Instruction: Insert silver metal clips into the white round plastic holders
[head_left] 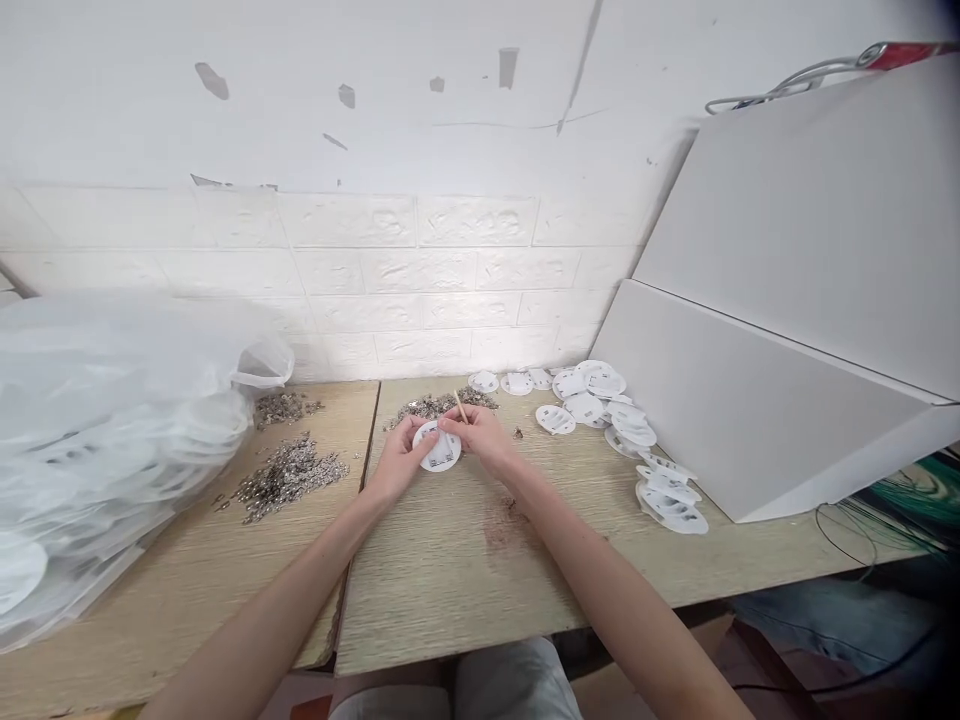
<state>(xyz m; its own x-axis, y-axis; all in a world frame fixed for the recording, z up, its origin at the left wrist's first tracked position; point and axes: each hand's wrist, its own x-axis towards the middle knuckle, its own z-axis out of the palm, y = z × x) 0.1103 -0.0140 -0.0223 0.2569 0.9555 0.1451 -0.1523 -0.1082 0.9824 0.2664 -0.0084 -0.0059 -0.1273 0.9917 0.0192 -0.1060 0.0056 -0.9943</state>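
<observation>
A round white plastic disc (441,455) with small metal parts on its face is held up over the wooden table. My left hand (401,455) grips its left edge, thumb on the face. My right hand (478,435) touches the disc's upper right with its fingertips and also holds a thin wooden stick (460,406) that points up. Just behind the hands lies a heap of small metal parts (431,406), partly hidden by them. What my right fingertips pinch against the disc is too small to tell.
Left, a clear plastic bag (112,400) full of white discs stands beside metal heaps (289,478). White discs (585,407) lie in overlapping groups along the back and right. Large white boxes (787,390) and green wires (907,500) are at the right.
</observation>
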